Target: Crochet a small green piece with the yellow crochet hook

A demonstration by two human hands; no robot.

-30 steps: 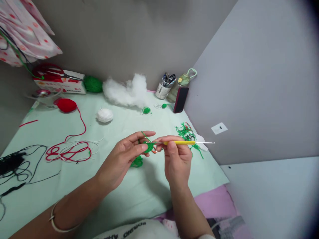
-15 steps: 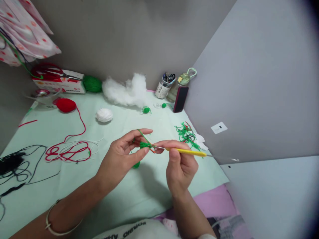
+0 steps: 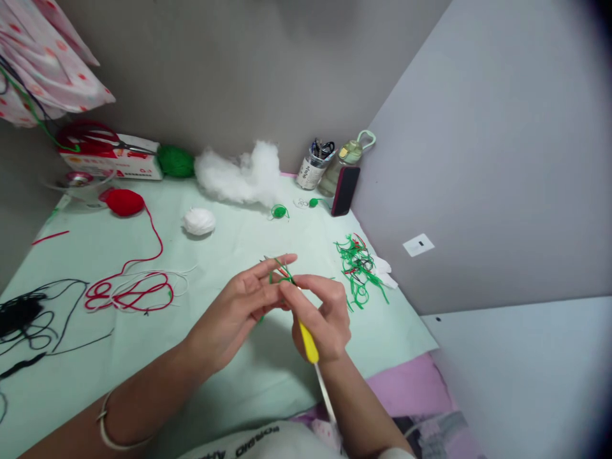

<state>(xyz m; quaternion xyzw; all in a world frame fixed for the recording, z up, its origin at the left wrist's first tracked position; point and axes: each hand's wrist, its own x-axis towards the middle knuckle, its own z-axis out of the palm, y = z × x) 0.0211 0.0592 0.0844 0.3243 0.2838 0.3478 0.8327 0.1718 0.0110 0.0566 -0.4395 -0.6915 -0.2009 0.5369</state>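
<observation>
My left hand (image 3: 241, 303) is closed in a pinch on a small green crochet piece, mostly hidden by the fingers. Green yarn (image 3: 284, 268) runs over the raised left index finger, with a bit of orange strand beside it. My right hand (image 3: 325, 319) meets the left at the fingertips, thumb and index finger pinching at the work. It also grips a yellow-handled crochet hook (image 3: 308, 341), whose handle slants down toward my body, with a pale metal end showing below. The hook's other tip is hidden in the fingers.
Green and red yarn scraps (image 3: 358, 261) lie right of my hands. A white yarn ball (image 3: 199, 221), a red yarn ball (image 3: 125, 202) and fluffy white stuffing (image 3: 239, 175) sit farther back. A phone (image 3: 345, 191) leans against a bottle (image 3: 329, 182). Black yarn (image 3: 21, 315) lies left.
The hook has swung from lying sideways to pointing down toward my body. My right hand has moved left, its fingertips now at the crochet piece beside the left fingers.
</observation>
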